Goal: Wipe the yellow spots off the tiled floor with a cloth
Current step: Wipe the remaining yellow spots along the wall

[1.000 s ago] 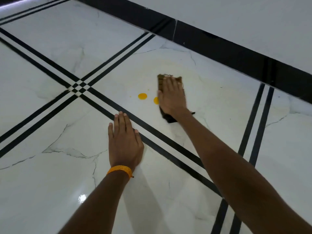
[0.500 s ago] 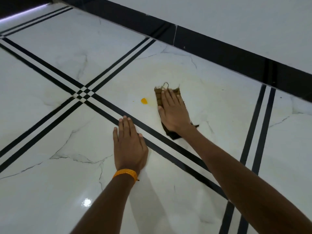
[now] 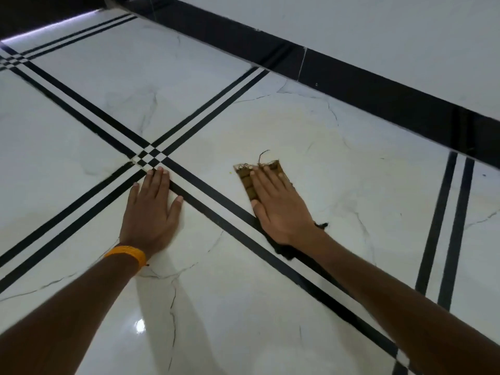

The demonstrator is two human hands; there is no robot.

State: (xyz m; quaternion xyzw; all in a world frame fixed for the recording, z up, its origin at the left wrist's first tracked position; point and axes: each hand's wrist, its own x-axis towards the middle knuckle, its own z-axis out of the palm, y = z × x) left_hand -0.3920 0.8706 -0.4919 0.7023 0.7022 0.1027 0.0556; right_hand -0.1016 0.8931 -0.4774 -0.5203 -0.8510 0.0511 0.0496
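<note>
My right hand (image 3: 281, 207) lies flat with straight fingers on a brown checked cloth (image 3: 246, 181), pressing it against the white marble-look floor tile (image 3: 324, 163). The cloth's frayed far edge and left strip show beyond my fingers; most of it is hidden under the palm. A tiny yellow speck (image 3: 230, 172) sits just left of the cloth's far corner. A faint yellowish smear (image 3: 303, 125) spreads over the tile beyond the cloth. My left hand (image 3: 151, 209), with an orange band at the wrist, rests flat on the floor near the crossing of the black stripes.
Double black stripes (image 3: 89, 115) cross the floor and meet in a small checker pattern (image 3: 150, 156) just beyond my left fingertips. A black skirting band (image 3: 351, 87) runs along the white wall at the back. Another stripe pair (image 3: 446, 226) runs on the right.
The two round yellow spots seen a second ago are gone except for a tiny speck. My right hand slid the cloth toward me and leftward over them. My left hand shifted forward toward the stripe crossing.
</note>
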